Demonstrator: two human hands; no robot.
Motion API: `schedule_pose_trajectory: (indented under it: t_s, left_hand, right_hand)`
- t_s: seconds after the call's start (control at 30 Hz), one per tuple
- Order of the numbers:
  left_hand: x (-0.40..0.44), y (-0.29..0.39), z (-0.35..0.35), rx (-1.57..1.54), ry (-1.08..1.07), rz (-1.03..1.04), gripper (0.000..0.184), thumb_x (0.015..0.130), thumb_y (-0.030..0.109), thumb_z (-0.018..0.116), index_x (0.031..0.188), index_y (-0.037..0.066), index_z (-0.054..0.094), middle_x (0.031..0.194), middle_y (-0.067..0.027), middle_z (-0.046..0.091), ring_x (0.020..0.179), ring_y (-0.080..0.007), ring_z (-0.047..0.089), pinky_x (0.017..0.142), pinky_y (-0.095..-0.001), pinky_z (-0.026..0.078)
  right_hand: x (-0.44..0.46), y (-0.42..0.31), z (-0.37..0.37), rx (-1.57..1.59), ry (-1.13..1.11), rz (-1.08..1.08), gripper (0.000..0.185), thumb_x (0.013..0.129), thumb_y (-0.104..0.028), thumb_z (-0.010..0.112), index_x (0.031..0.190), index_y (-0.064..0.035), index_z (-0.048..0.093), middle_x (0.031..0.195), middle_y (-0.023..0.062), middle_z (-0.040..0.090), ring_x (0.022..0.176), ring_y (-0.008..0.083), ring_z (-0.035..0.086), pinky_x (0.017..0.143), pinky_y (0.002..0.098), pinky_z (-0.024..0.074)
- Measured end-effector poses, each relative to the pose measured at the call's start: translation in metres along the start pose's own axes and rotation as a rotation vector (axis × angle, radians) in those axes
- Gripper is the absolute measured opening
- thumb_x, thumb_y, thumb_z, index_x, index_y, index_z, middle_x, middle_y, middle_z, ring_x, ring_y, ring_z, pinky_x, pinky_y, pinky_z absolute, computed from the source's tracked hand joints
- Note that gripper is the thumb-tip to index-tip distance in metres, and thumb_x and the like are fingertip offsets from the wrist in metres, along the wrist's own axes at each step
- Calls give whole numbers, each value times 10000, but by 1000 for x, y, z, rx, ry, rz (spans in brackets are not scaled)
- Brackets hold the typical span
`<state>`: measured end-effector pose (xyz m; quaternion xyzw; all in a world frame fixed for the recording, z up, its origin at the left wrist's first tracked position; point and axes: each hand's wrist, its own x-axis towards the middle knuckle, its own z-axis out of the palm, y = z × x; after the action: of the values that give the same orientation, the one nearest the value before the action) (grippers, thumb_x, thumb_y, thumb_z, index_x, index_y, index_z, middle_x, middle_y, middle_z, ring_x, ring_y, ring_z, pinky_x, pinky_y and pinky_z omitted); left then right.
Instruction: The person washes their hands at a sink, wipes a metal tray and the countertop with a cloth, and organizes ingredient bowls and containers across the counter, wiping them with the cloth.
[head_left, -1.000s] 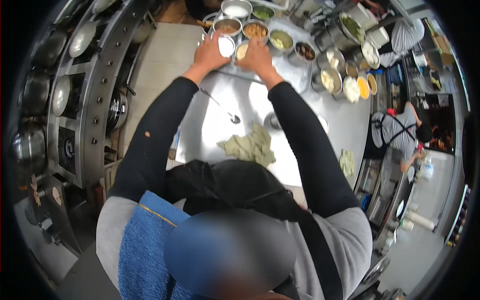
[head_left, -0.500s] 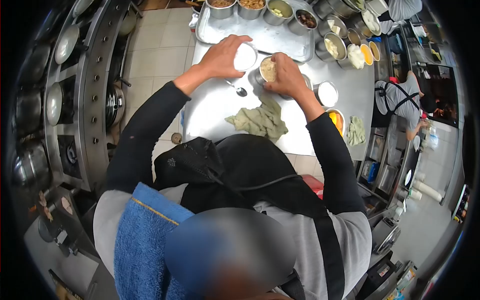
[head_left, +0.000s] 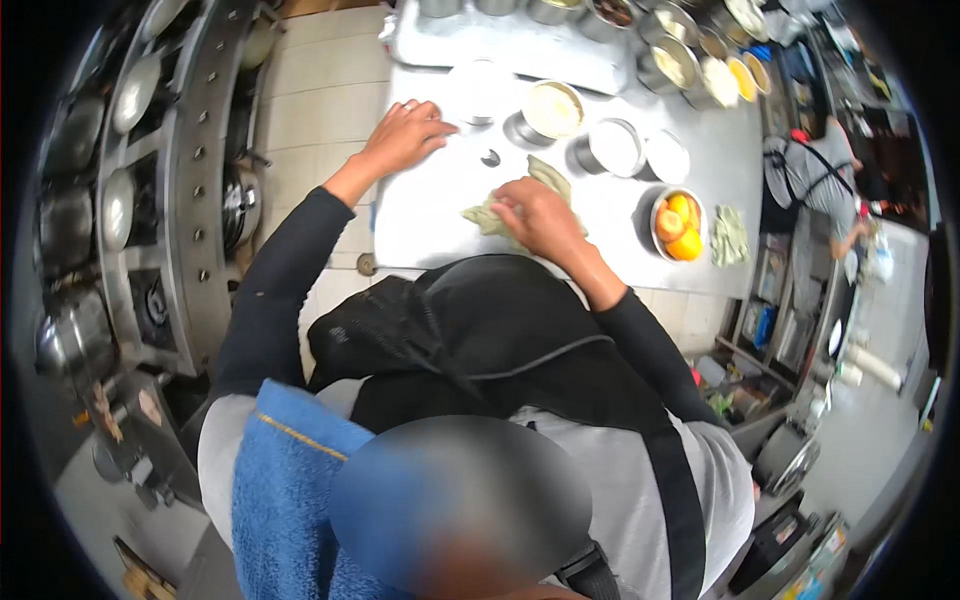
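My left hand (head_left: 408,137) is over the left side of the steel table, fingers loosely bent and apart, holding nothing visible. Just right of its fingertips lies a spoon (head_left: 490,158); only the dark bowl shows clearly against the glare. My right hand (head_left: 540,215) is down on a crumpled green cloth (head_left: 550,178), its fingers curled into the fabric. Beyond the hands stand a white-filled container (head_left: 481,88), a steel tin of pale beige food (head_left: 553,110), and two more containers with white contents, one a steel tin (head_left: 612,148) and the other a tub (head_left: 666,157).
A bowl of orange and yellow produce (head_left: 678,225) sits at the right, beside a second green cloth (head_left: 730,237). A metal tray (head_left: 515,50) with several tins spans the table's far side. Stoves (head_left: 190,200) line the left; another person (head_left: 815,175) works at the right.
Both hands have let go of the containers. My left hand has drawn back left towards the table edge; my right hand has come down onto the green cloth.
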<state>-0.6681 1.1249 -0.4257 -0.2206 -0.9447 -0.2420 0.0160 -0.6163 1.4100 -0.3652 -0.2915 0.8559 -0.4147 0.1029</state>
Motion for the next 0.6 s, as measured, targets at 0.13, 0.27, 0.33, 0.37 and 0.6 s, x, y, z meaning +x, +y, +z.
schedule_pose_trajectory:
  t_s: [0.13,0.27,0.33,0.37,0.6]
  left_hand:
    - [3,16,-4,75,-167,56,116,872,218,644,890,104,659,938,-56,566,933,-273,544,840,-386,417]
    - [-20,47,-21,-292,-77,-49,92,891,159,637,912,70,641,872,-51,586,828,-207,593,720,-345,461]
    - [-18,80,-35,-623,-9,-231,91,917,143,629,938,55,638,861,-28,606,784,-146,599,677,-298,462]
    - [-11,93,-26,-1001,34,-308,116,947,146,626,977,35,635,861,-5,622,755,-78,571,646,-232,434]
    - [53,177,-14,-1415,58,-267,231,943,148,646,1119,0,623,932,6,630,873,-62,562,774,-217,451]
  right_hand:
    - [-14,7,5,-83,-26,8,131,859,-164,672,906,-42,658,839,146,633,789,343,616,699,425,487]
    - [-31,0,-17,28,-104,99,152,864,-171,661,941,-40,650,884,157,634,805,348,608,717,418,494]
    - [-39,2,-21,191,-44,170,277,931,-226,620,1134,-38,612,945,139,664,858,285,645,759,383,509]
    - [-40,-6,-19,332,50,205,309,950,-242,605,1181,-37,595,959,131,670,876,266,651,770,375,510]
    - [-26,-25,-80,435,420,79,204,997,-153,544,1144,-31,616,872,49,634,747,108,568,683,273,485]
